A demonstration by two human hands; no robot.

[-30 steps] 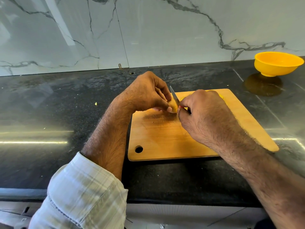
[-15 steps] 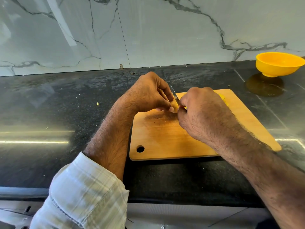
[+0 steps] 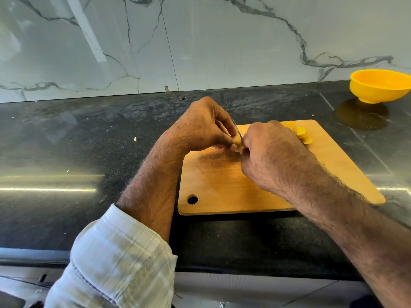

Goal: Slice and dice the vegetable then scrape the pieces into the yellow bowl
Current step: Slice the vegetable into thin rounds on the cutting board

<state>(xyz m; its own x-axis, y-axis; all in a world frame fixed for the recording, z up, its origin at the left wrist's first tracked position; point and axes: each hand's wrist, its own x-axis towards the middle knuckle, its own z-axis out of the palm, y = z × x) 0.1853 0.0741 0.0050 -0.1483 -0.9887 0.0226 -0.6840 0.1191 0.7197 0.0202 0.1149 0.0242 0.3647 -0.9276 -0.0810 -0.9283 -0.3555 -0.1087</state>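
1. Vegetable stub, a small yellow piece, is sitting on the far middle part of the wooden cutting board, and it is lying exactly between the two hands, so both hands are equally near to it.
2. Black stone counter is carrying everything, and the board is lying on it with its long side running left to right.
3. The left hand is curling its fingers around the stub from the left side and is pinching it down on the board.
4. The right hand is closing around the handle of the knife; the handle itself is hidden inside the fist, and only a thin part of the blade is showing, pointing away from the person and touching the right face of the stub.
5. The long axis of the stub is probably running left to right, across the blade, but the fingers are covering most of it, so I cannot be sure.
6. The slices already cut are lying in an overlapping row on the far right part of the board, just behind the right hand.
7. The yellow bowl is standing well apart, at the far right of the counter near the marble wall, and nothing is standing between the board and it.
8. A tiny scrap is lying on the counter to the left, far from the work.
9. In my judgement the slicing is near its end, because the stub is short and the left fingertips are very near the blade; dicing and scraping are not yet done.
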